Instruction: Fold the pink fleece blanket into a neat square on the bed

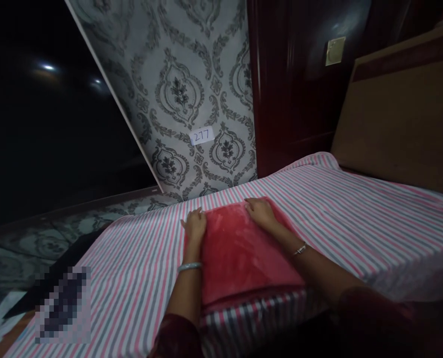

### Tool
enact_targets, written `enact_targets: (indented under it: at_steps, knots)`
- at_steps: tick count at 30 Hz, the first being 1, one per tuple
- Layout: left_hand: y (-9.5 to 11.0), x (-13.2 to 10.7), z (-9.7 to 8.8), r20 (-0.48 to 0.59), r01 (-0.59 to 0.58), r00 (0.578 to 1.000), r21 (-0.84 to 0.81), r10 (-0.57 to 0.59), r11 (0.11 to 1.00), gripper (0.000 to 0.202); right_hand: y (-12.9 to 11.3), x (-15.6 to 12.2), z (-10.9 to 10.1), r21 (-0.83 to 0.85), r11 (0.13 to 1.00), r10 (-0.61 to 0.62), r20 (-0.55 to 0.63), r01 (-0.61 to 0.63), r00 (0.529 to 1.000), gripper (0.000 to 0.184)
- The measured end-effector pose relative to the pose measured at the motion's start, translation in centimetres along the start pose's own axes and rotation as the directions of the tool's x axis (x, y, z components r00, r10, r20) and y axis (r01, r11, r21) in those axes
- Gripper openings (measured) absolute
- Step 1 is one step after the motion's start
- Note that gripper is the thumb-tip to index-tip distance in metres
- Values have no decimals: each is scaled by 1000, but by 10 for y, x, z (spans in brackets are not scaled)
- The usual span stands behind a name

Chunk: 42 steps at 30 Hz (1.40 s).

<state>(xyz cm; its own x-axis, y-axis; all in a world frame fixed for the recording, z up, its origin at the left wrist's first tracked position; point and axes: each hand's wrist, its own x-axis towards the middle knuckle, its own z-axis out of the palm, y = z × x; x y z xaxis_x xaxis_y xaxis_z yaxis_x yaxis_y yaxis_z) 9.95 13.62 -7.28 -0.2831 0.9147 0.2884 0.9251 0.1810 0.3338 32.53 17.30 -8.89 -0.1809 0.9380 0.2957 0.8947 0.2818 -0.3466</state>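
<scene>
A folded red plush cloth (239, 253) lies flat on a bed covered by a pink, grey and white striped sheet (355, 219). My left hand (194, 224) rests palm down on the cloth's far left corner, fingers stretched out. My right hand (260, 211) lies flat on the far right corner, fingers extended too. Both wrists carry bangles. Neither hand grips anything; they press on the cloth's far edge.
A patterned grey wall (191, 89) with a small paper label "277" (201, 135) stands behind the bed. A dark red wooden door (292, 84) is to its right, and a brown headboard (403, 114) at far right. A dark surface fills the left.
</scene>
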Motion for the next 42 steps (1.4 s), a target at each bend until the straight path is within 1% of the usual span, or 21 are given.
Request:
enact_targets:
  at_steps: [2, 4, 5, 6, 8, 10, 13, 17, 20, 23, 26, 28, 30, 32, 33, 35, 37, 38, 40, 42]
  knots:
    - [16, -13, 5, 38, -132, 991, 35, 131, 991, 49, -10, -10, 1, -37, 997, -70, 10, 70, 998, 49]
    - [29, -29, 17, 124, -276, 956, 76, 265, 958, 53, -15, -21, 9, -87, 986, -137, 48, 141, 989, 49]
    - [34, -35, 24, 159, -316, 941, 96, 299, 944, 55, -15, -26, 15, -109, 980, -158, 68, 165, 985, 50]
    - [36, -41, 30, 181, -330, 935, 116, 306, 937, 56, -14, -30, 21, -123, 977, -167, 82, 176, 983, 50]
    - [37, -49, 41, 193, -329, 935, 154, 298, 932, 58, -10, -36, 33, -140, 974, -170, 81, 180, 982, 52]
    - [35, -51, 46, 197, -332, 934, 175, 298, 927, 59, -6, -38, 41, -145, 972, -179, 57, 186, 982, 53]
    - [34, -49, 44, 213, -335, 931, 182, 296, 924, 60, -4, -37, 44, -133, 973, -188, 32, 191, 982, 52]
    - [30, -47, 34, 248, -340, 923, 169, 294, 925, 60, 0, -38, 34, -126, 974, -184, 48, 189, 982, 52]
    - [16, -50, 22, 298, -358, 908, 192, 293, 914, 62, 17, -43, 21, -167, 972, -154, 69, 164, 986, 55]
    - [-6, -57, 7, 342, -347, 904, 242, 255, 906, 64, 45, -54, 9, -206, 975, -69, 92, 86, 993, 57]
    - [-33, -71, -3, 340, -281, 921, 246, 189, 928, 61, 71, -70, 2, -169, 985, 62, 131, -40, 989, 59]
    - [-52, -82, -5, 298, -231, 940, 189, 169, 955, 60, 84, -80, 0, -121, 989, 109, 153, -91, 982, 61]
    - [-70, -94, -3, 217, -186, 962, 80, 165, 979, 59, 92, -89, -2, -78, 992, 110, 160, -98, 981, 61]
    - [-85, -105, -1, 134, -148, 979, -65, 155, 987, 58, 96, -97, -4, -44, 994, 108, 159, -102, 981, 62]
    - [-90, -109, -1, 108, -119, 985, -146, 136, 982, 57, 97, -101, -5, -30, 993, 119, 157, -116, 980, 63]
    - [-97, -116, -3, 87, -28, 995, -307, 57, 951, 57, 98, -107, -7, 7, 988, 153, 137, -155, 979, 66]
    - [-98, -119, -7, 107, 109, 992, -467, -66, 877, 62, 100, -110, -7, 85, 981, 167, 114, -177, 979, 66]
    - [-97, -120, -9, 134, 190, 981, -544, -138, 817, 66, 102, -111, -6, 141, 974, 163, 106, -178, 981, 66]
    - [-94, -119, -14, 239, 351, 936, -673, -257, 651, 74, 105, -112, -5, 261, 949, 152, 117, -179, 981, 66]
    - [-90, -118, -17, 363, 473, 879, -744, -309, 471, 80, 109, -110, -5, 352, 911, 167, 159, -214, 973, 69]
